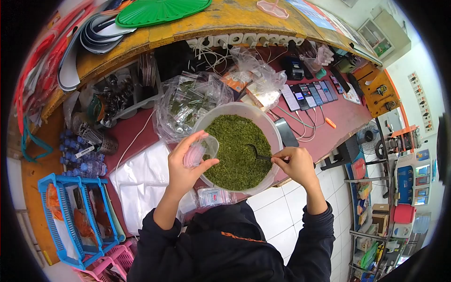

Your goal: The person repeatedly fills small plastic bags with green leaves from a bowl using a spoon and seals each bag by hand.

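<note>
My left hand (182, 160) is wrapped round a small clear plastic cup (210, 147), tilted with its mouth toward the right, over the left rim of a large translucent tub (274, 123). Finely shredded green dried leaves (235, 171) fill much of the tub. On the other side, my right hand (298, 165) grips the handle of a black spoon (263, 158), whose bowl rests at the surface of the leaves. Whether the cup holds any leaves is hard to make out. Behind the tub, a large clear bag (192, 101) contains several small packets of green material.
White plastic sheets (143, 164) lie left of the tub, and small clear packets (213, 196) sit at the table's near edge. Several phones (310, 95) with cables line the back right. Blue baskets (77, 216) stand at left, below bottles (89, 162). A wooden shelf (225, 23) overhangs the back.
</note>
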A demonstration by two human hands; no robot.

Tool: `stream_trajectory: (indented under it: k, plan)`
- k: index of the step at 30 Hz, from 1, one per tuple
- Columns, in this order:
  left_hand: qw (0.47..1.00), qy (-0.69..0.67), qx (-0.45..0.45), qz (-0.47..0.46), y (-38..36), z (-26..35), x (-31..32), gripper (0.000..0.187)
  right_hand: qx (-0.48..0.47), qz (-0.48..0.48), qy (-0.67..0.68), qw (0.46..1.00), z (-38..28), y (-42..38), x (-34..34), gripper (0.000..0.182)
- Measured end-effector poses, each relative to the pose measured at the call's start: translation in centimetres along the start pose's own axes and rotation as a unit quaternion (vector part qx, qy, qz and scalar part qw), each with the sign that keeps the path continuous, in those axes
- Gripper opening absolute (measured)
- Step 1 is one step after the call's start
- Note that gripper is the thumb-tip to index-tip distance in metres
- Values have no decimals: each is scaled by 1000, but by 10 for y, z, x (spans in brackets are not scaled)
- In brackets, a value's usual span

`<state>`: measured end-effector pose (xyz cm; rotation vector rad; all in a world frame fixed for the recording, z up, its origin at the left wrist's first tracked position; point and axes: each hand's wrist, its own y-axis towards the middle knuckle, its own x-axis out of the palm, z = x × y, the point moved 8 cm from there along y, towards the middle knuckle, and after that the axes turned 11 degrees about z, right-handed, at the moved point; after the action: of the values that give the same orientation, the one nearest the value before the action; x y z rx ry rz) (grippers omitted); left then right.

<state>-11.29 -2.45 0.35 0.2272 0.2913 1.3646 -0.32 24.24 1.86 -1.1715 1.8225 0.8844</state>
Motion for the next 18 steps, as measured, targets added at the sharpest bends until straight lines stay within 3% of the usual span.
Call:
stream_trajectory:
  k: [4, 6, 10, 12, 13, 15, 18]
  plan:
    - [994, 76, 80, -23, 10, 13, 19, 63, 27, -38, 74, 996, -6, -1, -9, 12]
    - [983, 139, 77, -93, 10, 9, 38, 62, 6, 17, 144, 989, -15, -1, -25, 9]
    - [975, 176, 84, -107, 14, 14, 57, 62, -6, 104, 135, 985, -38, -7, -46, 10]
    - [975, 176, 87, -101, 16, 15, 64, 60, -81, 204, 53, 974, -54, -15, -54, 15]
    - [976, 176, 90, -96, 18, 16, 66, 59, -81, 204, 54, 974, -55, -15, -50, 15]
    - [977, 172, 86, -93, 19, 18, 70, 59, -208, 295, -83, 929, -74, -26, -51, 19]
    - [979, 165, 86, -84, 19, 16, 71, 58, -230, 320, -119, 911, -81, -31, -47, 21]
